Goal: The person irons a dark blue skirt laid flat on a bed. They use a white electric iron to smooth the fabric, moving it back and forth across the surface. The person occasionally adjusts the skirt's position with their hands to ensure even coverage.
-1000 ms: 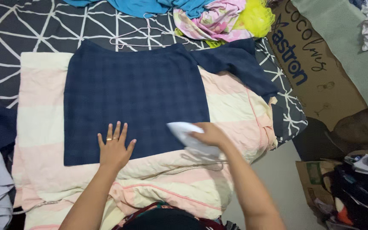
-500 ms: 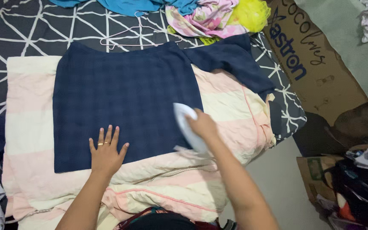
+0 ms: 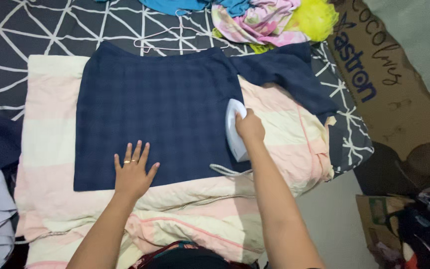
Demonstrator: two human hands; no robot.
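Note:
A dark blue checked garment lies flat on a pink and cream striped blanket. My left hand presses flat on the garment's near edge, fingers spread, a ring on one finger. My right hand grips a white clothes iron standing on the garment's right edge. The iron's braided cord trails back toward me. One sleeve of the garment stretches to the right.
The blanket lies on a black sheet with white lines. A wire hanger and a heap of colourful clothes lie at the far edge. A brown cardboard box stands right; more clothes pile at lower right.
My right hand has slid the iron away from me along the garment's right edge. My left hand stays flat on the near edge.

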